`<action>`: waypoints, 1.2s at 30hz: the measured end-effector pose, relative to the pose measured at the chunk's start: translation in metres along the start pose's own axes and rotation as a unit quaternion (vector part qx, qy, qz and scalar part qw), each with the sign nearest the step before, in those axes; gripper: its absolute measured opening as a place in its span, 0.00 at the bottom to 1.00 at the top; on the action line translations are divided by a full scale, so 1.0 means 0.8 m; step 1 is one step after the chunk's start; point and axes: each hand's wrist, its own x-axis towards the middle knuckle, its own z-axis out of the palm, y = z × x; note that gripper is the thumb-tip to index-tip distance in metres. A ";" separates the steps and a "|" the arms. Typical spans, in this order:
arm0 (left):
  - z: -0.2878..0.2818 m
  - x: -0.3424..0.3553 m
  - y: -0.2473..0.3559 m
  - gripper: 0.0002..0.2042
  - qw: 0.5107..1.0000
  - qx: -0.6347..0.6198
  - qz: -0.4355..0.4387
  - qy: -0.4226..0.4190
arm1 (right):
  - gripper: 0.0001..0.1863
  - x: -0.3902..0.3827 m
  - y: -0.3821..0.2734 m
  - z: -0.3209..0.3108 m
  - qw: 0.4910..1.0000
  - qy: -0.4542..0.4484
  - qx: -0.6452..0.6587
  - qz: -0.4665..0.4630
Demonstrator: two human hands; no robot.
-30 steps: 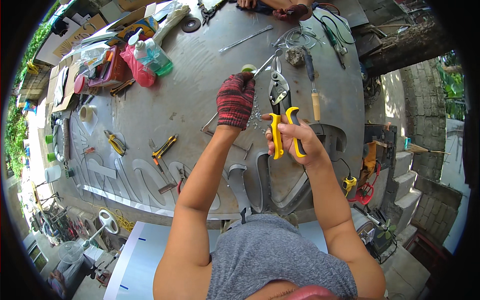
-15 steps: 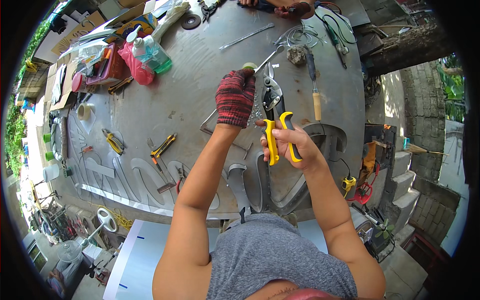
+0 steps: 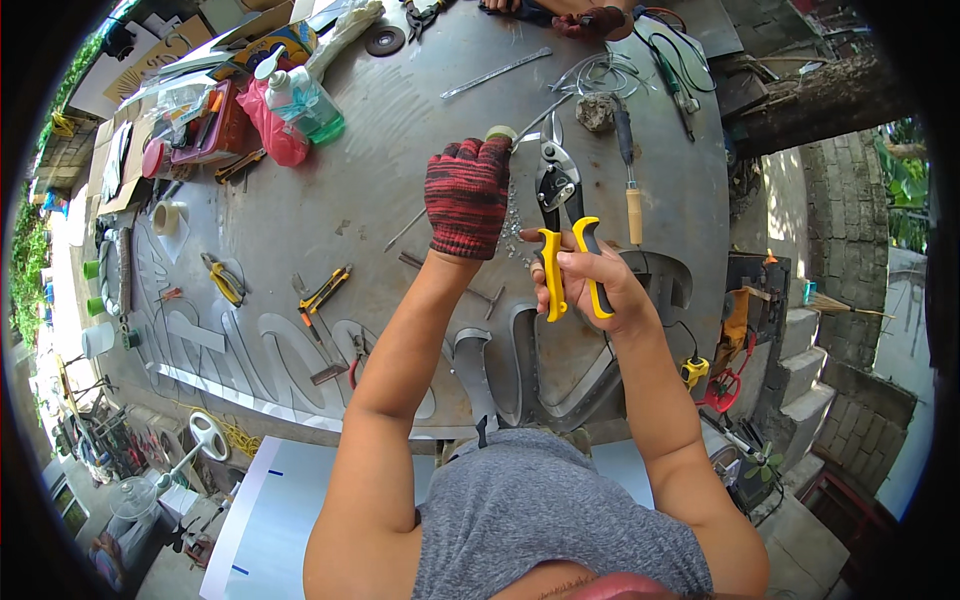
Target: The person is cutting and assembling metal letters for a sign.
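My left hand (image 3: 466,195), in a red and black knit glove, grips a thin metal strip (image 3: 406,233) that runs diagonally beneath it. My right hand (image 3: 590,285) holds aviation snips (image 3: 558,185) by their yellow handles, with the blades at the strip's upper part; whether they touch it I cannot tell. A pale round roll (image 3: 501,133) lies just beyond my gloved fingers. Small metal bits (image 3: 513,223) are scattered below the snips. A wooden-handled tool (image 3: 633,215) and a rough stone (image 3: 596,113) lie to the right.
The steel table (image 3: 370,160) holds a red tub (image 3: 205,143) and pump bottle (image 3: 305,108) at left, yellow-handled tools (image 3: 324,290), and metal cut-out shapes (image 3: 480,370) along the near edge. Another person's gloved hand (image 3: 585,22) is at the far edge, near coiled wire (image 3: 600,72).
My left hand has turned slightly and shifted left with the strip, whose lower end shows farther left. The snips dipped, then rose back up since half a second ago.
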 end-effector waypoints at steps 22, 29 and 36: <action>0.189 0.088 -0.195 0.14 0.911 -0.169 -0.264 -0.267 | 0.38 -0.052 0.058 -0.053 0.989 0.124 -0.066 -0.050; 0.118 0.078 -0.139 0.12 0.908 -0.204 -0.145 -0.336 | 0.34 -0.039 0.071 -0.089 0.957 0.218 -0.148 -0.119; -0.042 0.028 -0.053 0.05 0.900 -0.113 0.139 -0.397 | 0.32 -0.036 0.043 -0.101 0.955 0.204 -0.119 -0.180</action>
